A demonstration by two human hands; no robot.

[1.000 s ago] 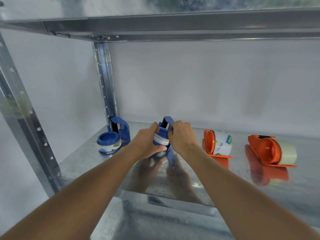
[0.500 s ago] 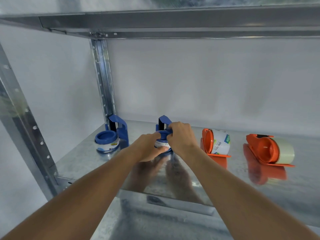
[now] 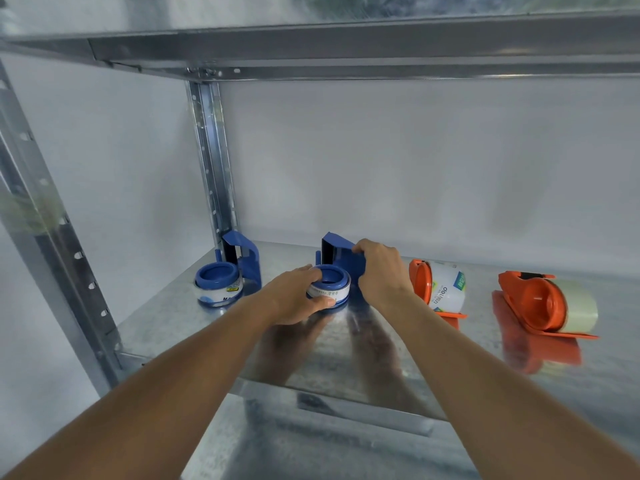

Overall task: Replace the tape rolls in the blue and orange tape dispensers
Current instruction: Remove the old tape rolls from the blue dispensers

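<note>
The left hand (image 3: 294,299) is half curled around the white tape roll (image 3: 327,293) of the middle blue dispenser (image 3: 337,268), thumb on the near side of the roll and fingers over its far left rim. The right hand (image 3: 381,271) is clenched on that dispenser's upright blue plastic handle, fingertips hooked over its top edge. This dispenser stands on the shiny galvanised metal shelf (image 3: 346,358) with its round hub opening facing up, so the roll's axis is vertical. A second blue dispenser (image 3: 227,275) stands the same way to the left by the perforated steel post (image 3: 211,161). To the right, two orange dispensers (image 3: 438,289) (image 3: 547,303) lie with roll axes roughly horizontal, the far-right one carrying clear glossy tape.
</note>
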